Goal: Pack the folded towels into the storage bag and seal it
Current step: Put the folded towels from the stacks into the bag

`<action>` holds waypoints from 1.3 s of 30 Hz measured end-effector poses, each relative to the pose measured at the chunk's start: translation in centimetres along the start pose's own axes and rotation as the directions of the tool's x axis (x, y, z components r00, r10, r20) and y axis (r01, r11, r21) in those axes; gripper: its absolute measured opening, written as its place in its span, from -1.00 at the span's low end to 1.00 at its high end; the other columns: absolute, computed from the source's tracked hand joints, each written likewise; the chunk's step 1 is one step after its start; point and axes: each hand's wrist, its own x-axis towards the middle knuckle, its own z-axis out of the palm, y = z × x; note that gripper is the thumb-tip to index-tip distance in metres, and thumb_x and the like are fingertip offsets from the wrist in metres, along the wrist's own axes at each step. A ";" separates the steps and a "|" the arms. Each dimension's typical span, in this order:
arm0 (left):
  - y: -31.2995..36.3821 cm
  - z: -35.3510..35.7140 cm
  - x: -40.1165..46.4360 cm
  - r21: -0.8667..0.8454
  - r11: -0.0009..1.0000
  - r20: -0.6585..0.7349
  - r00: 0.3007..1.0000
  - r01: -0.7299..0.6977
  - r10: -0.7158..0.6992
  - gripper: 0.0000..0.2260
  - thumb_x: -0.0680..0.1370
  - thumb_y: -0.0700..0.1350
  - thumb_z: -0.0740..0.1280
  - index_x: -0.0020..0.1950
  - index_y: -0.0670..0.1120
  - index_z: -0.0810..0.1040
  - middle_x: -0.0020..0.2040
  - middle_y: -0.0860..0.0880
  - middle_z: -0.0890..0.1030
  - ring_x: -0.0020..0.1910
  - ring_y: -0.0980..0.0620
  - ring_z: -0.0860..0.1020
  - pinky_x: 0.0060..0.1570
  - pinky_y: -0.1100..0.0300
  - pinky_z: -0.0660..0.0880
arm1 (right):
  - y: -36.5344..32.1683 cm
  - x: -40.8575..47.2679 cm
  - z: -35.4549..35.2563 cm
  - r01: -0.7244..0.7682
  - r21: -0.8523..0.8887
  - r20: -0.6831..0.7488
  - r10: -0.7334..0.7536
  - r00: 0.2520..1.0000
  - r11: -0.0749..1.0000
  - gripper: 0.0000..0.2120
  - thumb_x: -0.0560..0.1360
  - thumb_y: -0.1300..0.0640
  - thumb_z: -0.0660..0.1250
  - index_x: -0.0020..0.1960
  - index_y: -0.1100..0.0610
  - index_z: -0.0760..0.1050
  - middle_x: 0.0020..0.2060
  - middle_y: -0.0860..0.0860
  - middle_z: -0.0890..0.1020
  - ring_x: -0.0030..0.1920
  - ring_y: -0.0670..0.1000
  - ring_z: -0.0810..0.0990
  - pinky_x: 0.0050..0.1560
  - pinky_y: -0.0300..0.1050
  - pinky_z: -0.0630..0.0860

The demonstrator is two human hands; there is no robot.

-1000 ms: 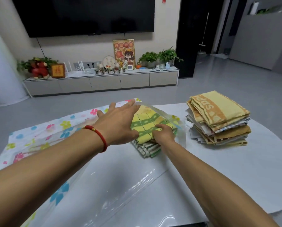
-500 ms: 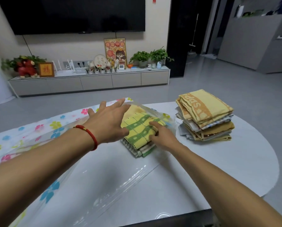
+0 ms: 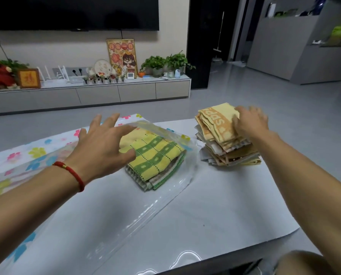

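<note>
While the white table (image 3: 215, 205) carries everything, the clear flower-printed storage bag (image 3: 36, 161) lies across its left side, a small pile of folded towels (image 3: 157, 159) sitting in the bag's mouth. Right of the bag, apart from it, stands the taller towel stack (image 3: 223, 139). Over the bag's mouth hovers the left hand (image 3: 102, 147), fingers spread, holding nothing. On the stack's top, the right hand (image 3: 249, 122) rests; blur hides whether it pinches.
</note>
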 end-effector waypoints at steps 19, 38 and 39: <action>-0.7 -0.7 -2.2 -0.032 0.999 0.034 0.999 0.036 -0.035 -0.43 0.41 0.31 0.32 0.41 0.32 0.35 0.56 -0.11 0.21 0.51 -0.27 0.14 0.33 -0.41 0.24 | 1.3 2.6 -6.0 -0.316 0.459 0.623 -0.048 0.781 0.831 -0.54 0.53 0.19 0.44 0.35 -0.17 0.56 0.29 0.10 0.56 0.12 0.18 0.62 0.05 0.05 0.64; -6.2 -4.8 -6.8 0.210 0.971 0.188 0.970 0.114 -0.154 -0.39 0.48 0.09 0.33 0.51 0.12 0.25 0.58 0.10 0.17 0.48 -0.33 0.13 0.18 -0.65 0.11 | -13.7 -20.8 -2.7 -0.424 0.830 0.548 -0.670 0.501 0.361 -0.62 0.52 0.40 0.33 0.21 0.07 0.70 0.06 0.10 0.73 -0.16 0.01 0.66 -0.23 -0.17 0.61; -6.0 -5.2 -6.6 0.212 0.970 0.172 0.972 0.119 -0.157 -0.40 0.47 0.09 0.33 0.50 0.07 0.26 0.57 0.08 0.17 0.48 -0.33 0.14 0.17 -0.65 0.11 | -16.0 -21.6 -1.6 -0.467 0.849 0.503 -0.650 0.570 0.247 -0.62 0.51 0.41 0.33 0.20 0.08 0.70 0.02 0.10 0.72 -0.16 0.01 0.66 -0.21 -0.16 0.62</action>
